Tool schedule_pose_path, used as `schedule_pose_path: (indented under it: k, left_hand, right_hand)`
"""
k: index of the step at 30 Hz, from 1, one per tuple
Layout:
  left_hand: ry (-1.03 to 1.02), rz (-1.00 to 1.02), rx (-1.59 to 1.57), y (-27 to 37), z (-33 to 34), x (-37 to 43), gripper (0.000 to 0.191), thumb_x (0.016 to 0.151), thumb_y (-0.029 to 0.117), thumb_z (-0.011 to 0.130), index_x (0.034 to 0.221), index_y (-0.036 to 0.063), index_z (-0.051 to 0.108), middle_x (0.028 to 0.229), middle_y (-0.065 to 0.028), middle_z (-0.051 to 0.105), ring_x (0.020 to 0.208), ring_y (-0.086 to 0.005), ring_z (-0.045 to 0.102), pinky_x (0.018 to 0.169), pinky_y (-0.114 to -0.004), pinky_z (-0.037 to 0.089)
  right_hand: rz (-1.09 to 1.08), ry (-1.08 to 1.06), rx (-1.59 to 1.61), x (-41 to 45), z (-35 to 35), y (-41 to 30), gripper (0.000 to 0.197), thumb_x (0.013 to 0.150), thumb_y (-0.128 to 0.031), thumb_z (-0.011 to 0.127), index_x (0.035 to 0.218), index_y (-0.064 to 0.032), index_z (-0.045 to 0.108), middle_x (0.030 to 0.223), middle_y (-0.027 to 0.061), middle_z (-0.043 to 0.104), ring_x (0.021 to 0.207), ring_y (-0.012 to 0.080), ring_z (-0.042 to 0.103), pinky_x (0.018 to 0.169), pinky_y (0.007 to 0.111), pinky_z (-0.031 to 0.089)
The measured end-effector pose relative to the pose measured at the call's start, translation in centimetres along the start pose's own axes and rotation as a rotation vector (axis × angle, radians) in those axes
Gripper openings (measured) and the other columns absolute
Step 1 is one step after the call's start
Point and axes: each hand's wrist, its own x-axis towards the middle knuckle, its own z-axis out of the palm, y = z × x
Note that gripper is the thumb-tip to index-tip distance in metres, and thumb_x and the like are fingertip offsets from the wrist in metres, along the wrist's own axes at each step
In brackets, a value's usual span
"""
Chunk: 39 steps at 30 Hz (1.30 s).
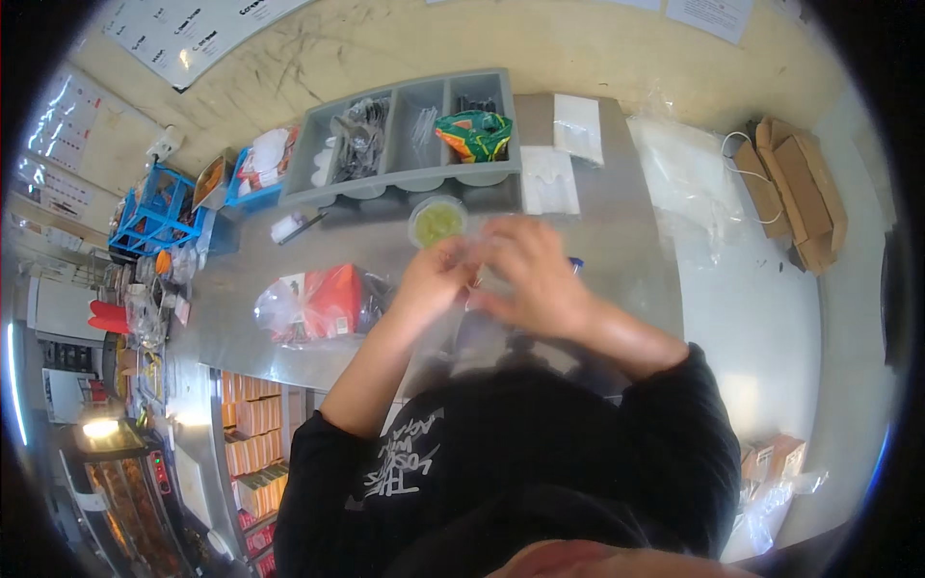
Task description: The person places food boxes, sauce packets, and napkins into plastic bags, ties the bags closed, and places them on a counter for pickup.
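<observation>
Both my hands are raised together over a stainless steel counter [614, 217]. My left hand [437, 271] has its fingers curled inward, close below a round clear tub [438, 222] of pale green contents. Facing it, my right hand [535, 271] is bent with its fingers partly spread and blurred. Something small and see-through may be between the fingertips, but blur hides what it is. Left of my left forearm lies a red box [336, 300] in a knotted clear plastic bag.
Behind the tub stands a grey divided cutlery tray [401, 179] with plastic cutlery and a green packet [473, 137]. White packs [549, 180] lie to its right. A blue basket [155, 209] is at left, an opened cardboard box [798, 191] at right. Folded cartons [253, 441] fill shelves below.
</observation>
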Motion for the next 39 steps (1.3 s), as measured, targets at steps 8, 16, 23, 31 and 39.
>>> schedule_pose_path:
  k: [8,16,23,31,39]
  left_hand:
    - [0.101,-0.018,0.502,2.5,-4.8,-8.3,0.033,0.091,0.035,0.049,0.088,0.0056,0.064,0.054,-0.0006,0.052,0.046,-0.0067,0.049,0.044,-0.023,0.039]
    - [0.058,-0.01,0.537,0.0,-12.8,-16.5,0.043,0.09,0.043,0.047,0.082,0.005,0.064,0.052,-0.0036,0.052,0.046,-0.0124,0.052,0.047,-0.029,0.04]
    - [0.22,0.118,0.592,-5.6,-21.9,-25.1,0.035,0.09,0.037,0.051,0.083,0.0047,0.063,0.061,-0.0053,0.057,0.053,-0.012,0.054,0.05,-0.027,0.041]
    - [0.44,0.271,0.503,-10.6,-25.9,-31.5,0.029,0.077,0.028,0.068,0.074,0.0015,0.057,0.068,-0.0133,0.059,0.058,-0.0185,0.057,0.053,-0.03,0.043]
    - [0.371,0.243,0.427,-11.5,-30.6,-35.6,0.027,0.077,0.021,0.067,0.064,0.0034,0.051,0.054,-0.0081,0.052,0.048,-0.0159,0.052,0.048,-0.029,0.04]
  right_hand:
    - [0.778,-0.048,0.785,1.4,1.3,0.0,0.017,0.084,-0.014,0.062,0.081,0.0025,0.062,0.072,0.0066,0.064,0.07,0.0116,0.058,0.065,0.025,0.046]
    - [0.643,-0.215,0.856,5.0,7.6,-8.5,0.016,0.083,-0.011,0.063,0.086,0.0039,0.062,0.076,0.0048,0.064,0.07,0.0102,0.057,0.066,0.024,0.046]
    - [0.614,-0.482,0.685,10.4,17.1,-16.4,0.019,0.078,-0.018,0.068,0.08,0.001,0.065,0.069,0.0042,0.064,0.065,0.0086,0.057,0.06,0.026,0.045]
    - [0.584,-0.248,0.496,12.1,28.0,-24.7,0.02,0.068,-0.012,0.072,0.066,0.0004,0.056,0.06,0.0079,0.056,0.058,0.0097,0.05,0.053,0.028,0.04]
    - [0.602,-0.232,0.506,11.8,30.7,-27.4,0.024,0.064,-0.011,0.071,0.062,-0.0006,0.05,0.053,0.0073,0.049,0.052,0.0125,0.047,0.049,0.03,0.038]
